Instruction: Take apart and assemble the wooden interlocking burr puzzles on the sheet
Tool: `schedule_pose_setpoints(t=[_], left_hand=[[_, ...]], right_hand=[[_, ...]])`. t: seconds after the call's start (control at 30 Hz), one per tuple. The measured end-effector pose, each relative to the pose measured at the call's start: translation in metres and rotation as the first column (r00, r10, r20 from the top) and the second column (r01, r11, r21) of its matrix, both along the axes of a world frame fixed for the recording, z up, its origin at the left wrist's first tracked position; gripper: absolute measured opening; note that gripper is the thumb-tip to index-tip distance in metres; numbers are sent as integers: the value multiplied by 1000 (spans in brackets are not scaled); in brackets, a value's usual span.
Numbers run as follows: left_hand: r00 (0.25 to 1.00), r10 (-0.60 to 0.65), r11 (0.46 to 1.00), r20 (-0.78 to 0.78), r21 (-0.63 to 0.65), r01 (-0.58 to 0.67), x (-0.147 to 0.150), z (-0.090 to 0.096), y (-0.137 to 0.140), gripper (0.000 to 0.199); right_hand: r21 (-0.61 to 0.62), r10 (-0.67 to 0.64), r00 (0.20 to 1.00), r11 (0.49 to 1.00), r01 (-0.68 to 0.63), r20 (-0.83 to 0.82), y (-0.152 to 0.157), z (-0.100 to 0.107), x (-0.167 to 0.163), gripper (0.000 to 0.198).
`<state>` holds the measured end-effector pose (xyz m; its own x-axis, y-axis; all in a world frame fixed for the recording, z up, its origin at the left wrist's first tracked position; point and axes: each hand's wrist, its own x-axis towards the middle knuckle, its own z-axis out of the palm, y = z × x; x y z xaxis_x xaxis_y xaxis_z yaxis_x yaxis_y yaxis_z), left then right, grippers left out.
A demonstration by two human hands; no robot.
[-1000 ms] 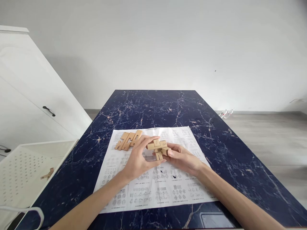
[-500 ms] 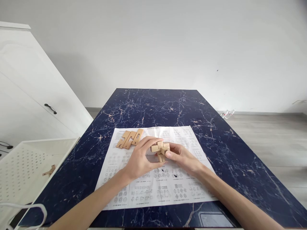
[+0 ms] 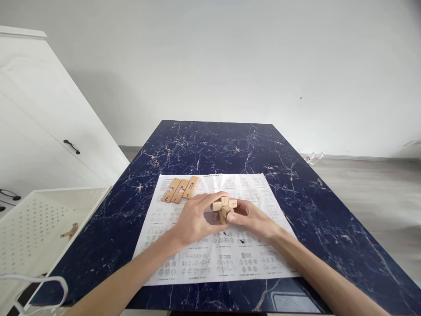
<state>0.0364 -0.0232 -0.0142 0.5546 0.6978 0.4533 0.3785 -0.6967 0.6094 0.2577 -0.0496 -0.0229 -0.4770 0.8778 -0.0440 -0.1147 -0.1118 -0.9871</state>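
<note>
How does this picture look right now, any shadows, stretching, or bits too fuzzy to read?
Head view: soft, even light, with a faint shadow on the wall beside the cabinet; head view: wide-angle stretching toward the edges; head view: small print on the paper is too fuzzy to read, but the wooden blocks look clear.

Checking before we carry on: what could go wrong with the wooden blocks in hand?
The interlocked wooden blocks might slip, since the left hand and right hand seem to grip them by fingers and thumbs. The left hand could nudge the numbered flat wooden pieces nearby. The printed sheet beneath might slide if a forearm drags.
</note>
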Motion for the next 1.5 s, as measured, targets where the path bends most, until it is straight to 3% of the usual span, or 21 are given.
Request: schedule_pose_setpoints(t=[0.23, 0.37, 0.47, 0.63, 0.7, 0.77, 0.83, 0.93, 1.03, 1.2, 1.3, 1.4, 1.5], left_hand=[[993, 82, 983, 90, -173, -66, 1, 10, 0, 67], [984, 116, 956, 137, -283, -74, 1, 16, 1, 69], [984, 74, 937, 164, -350, -12, 1, 16, 1, 70], [984, -17, 935, 178, -346, 79, 1, 16, 0, 71], [980, -56, 931, 189, -346, 119, 0, 17, 1, 73], [976, -93, 928, 197, -337, 157, 0, 17, 1, 72], [973, -117, 934, 199, -312, 176, -1, 17, 2, 71], [972, -140, 954, 188, -237, 184, -2, 16, 4, 70], [971, -163, 968, 173, -164, 192, -3, 15, 4, 70], [989, -109, 964, 98, -232, 129, -3, 14, 4, 74], [999, -13, 969, 52, -246, 26, -3, 10, 5, 84], [990, 140, 979, -7, -149, -139, -4, 3, 8, 73], [949, 299, 954, -98, 64, -294, -8, -6, 14, 59]], right_hand=[[170, -47, 995, 985, 31, 93, -4, 11, -6, 54], [373, -300, 899, 912, 173, 318, -6, 7, -9, 48], [496, -460, 811, 831, 250, 362, -6, -2, -6, 34], [667, -463, 800, 737, 109, 382, -4, -2, 5, 24], [685, -437, 806, 726, 53, 400, -4, 2, 7, 25], [652, -387, 824, 758, 29, 414, -5, 6, 7, 33], [565, -313, 859, 825, 33, 406, -5, 8, 6, 44], [346, -139, 937, 938, 21, 321, -5, 7, 3, 53], [148, -15, 985, 989, -10, 170, -4, 3, 2, 58], [125, -28, 991, 992, 13, 127, -2, 2, -1, 62], [5, -120, 992, 993, 120, 43, 0, 7, -3, 62], [-200, -305, 950, 937, 286, -72, 4, 12, -2, 54], [-302, -468, 874, 858, 416, -127, 10, 13, 4, 45]])
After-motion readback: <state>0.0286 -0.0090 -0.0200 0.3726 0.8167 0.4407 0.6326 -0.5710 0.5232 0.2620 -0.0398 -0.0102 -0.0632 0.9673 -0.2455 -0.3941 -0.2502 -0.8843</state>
